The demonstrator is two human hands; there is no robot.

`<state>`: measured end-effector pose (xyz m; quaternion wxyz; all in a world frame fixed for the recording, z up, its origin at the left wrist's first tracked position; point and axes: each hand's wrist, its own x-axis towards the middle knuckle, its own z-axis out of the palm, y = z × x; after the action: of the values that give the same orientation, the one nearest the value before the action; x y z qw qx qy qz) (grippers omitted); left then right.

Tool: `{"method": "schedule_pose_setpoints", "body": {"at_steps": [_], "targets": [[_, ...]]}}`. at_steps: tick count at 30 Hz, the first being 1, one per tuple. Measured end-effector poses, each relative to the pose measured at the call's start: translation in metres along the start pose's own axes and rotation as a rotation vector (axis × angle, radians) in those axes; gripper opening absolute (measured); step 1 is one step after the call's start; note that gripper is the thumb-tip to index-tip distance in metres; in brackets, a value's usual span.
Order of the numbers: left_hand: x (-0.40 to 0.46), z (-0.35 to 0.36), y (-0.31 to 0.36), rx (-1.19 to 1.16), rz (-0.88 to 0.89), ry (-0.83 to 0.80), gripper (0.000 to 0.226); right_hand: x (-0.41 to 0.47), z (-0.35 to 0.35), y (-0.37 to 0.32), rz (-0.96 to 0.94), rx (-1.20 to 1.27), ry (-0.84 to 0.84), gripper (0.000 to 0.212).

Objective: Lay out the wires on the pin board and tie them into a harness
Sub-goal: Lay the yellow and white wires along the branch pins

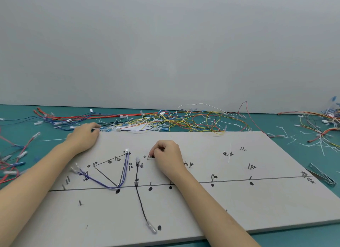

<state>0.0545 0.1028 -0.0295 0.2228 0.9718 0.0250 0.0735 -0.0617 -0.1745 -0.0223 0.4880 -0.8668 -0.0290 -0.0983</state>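
On the teal bench (pixel 287 121) I see the pin board (pixel 239 206) lying flat, handwritten marker labels beside its pins; most look like Chinese characters, too small for me to read reliably. Purple wires (pixel 103 183) run from left-side terminals down to a pin on the black baseline, then up to a white connector (pixel 126 151). A black wire (pixel 140 200) drops from a clear connector to a sleeved end. Left hand (pixel 83 137) reaches to the board's far edge, fingertips at the loose wire pile (pixel 184 121); grip I cannot tell. Right hand (pixel 166 155) rests mid-board, fingers curled, pinching at a pin (pixel 148 157). Nail clippers (pixel 322 175) at the right edge.
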Motion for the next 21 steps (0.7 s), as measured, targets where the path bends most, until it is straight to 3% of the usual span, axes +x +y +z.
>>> {"method": "schedule_pose_setpoints", "body": {"at_steps": [8, 14, 21], "targets": [[-0.007, -0.001, 0.02, 0.123, 0.085, 0.09, 0.032, 0.001, 0.0, 0.0, -0.006, -0.001, 0.001, 0.039], [-0.01, 0.006, 0.06, -0.194, 0.224, 0.013, 0.025, 0.001, 0.001, 0.001, -0.011, -0.003, 0.009, 0.038], [0.006, 0.009, 0.078, -0.156, 0.167, -0.006, 0.026, 0.001, 0.001, 0.001, -0.006, 0.005, 0.005, 0.039]]}}
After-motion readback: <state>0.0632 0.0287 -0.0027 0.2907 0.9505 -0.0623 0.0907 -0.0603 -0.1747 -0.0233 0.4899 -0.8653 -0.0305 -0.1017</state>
